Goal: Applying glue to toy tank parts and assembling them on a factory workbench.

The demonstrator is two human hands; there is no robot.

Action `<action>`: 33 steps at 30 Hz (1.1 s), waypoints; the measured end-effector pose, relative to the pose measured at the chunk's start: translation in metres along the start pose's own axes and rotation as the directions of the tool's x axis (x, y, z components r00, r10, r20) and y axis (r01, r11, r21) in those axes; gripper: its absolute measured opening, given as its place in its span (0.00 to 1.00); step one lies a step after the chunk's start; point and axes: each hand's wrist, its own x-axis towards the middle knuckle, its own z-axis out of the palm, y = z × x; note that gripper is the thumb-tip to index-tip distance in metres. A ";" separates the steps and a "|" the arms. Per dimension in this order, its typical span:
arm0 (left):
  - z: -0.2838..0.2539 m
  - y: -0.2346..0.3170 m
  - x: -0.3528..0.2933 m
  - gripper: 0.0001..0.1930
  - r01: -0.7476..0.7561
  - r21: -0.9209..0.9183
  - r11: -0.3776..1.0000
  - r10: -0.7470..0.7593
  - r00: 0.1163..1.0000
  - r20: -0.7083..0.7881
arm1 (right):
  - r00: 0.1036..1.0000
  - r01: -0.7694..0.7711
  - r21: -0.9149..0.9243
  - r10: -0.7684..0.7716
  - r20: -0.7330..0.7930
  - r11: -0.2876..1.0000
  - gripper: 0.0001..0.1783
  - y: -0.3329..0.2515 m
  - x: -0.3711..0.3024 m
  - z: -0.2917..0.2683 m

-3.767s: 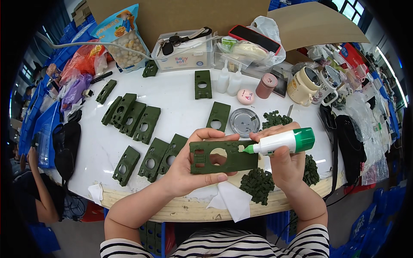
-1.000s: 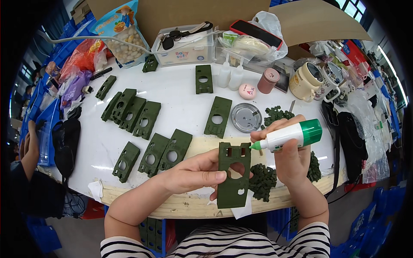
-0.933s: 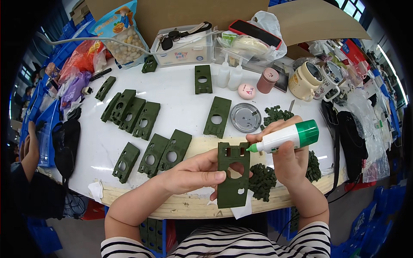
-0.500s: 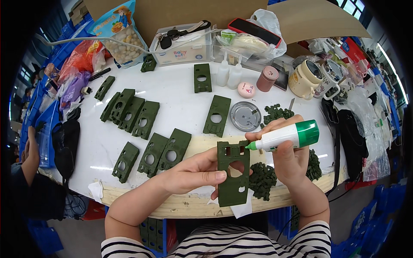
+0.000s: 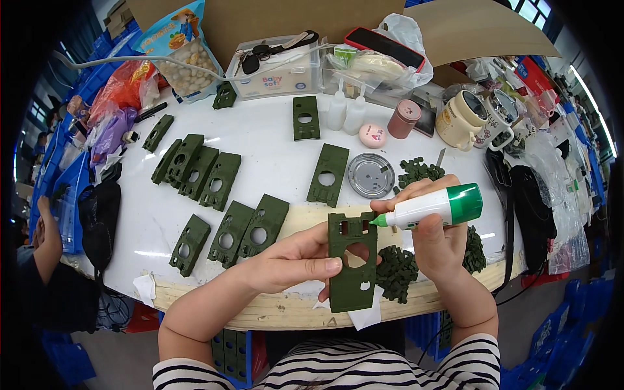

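My left hand (image 5: 299,263) grips a dark green plastic model hull (image 5: 351,292) by its left edge, thumb on top. The hull has a large round hole and small square openings at its far end. Between the fingers of my right hand (image 5: 435,244) lies a white glue bottle (image 5: 426,209) with a green base and a green nozzle, tilted sideways. Its nozzle tip meets the hull's far right corner, by a square opening. Beneath the hands, a heap of small green parts (image 5: 398,273) rests on the table.
Several similar hulls (image 5: 265,224) lie to the left, and one hull (image 5: 327,174) lies ahead. A round metal lid (image 5: 371,175) holds tiny bits. Farther back stand squeeze bottles (image 5: 355,114), a pink jar (image 5: 404,119), mugs (image 5: 460,117) and a clear box (image 5: 273,71). Another person's arm (image 5: 49,240) shows at far left.
My hands, the hull and the glue bottle stay almost still, with the nozzle at the same corner. The other person's hands at far left have shifted slightly.
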 end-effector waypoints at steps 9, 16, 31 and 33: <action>0.001 0.001 0.000 0.33 0.015 -0.043 0.999 -0.016 1.000 -0.021 | 1.000 -0.010 0.072 0.010 0.005 0.997 0.19 -0.001 0.001 0.001; 0.001 0.002 0.001 0.34 0.006 -0.045 0.999 -0.007 1.000 -0.022 | 0.999 0.020 0.005 -0.020 0.029 1.000 0.19 0.000 0.002 0.001; -0.001 0.001 -0.001 0.34 0.001 -0.042 0.999 -0.001 1.000 -0.006 | 0.998 0.045 -0.014 -0.044 0.041 0.999 0.17 0.001 0.001 0.002; -0.001 0.001 -0.001 0.33 0.000 -0.048 0.999 0.000 1.000 -0.005 | 0.999 0.037 -0.015 -0.036 0.038 0.999 0.17 -0.001 0.001 0.003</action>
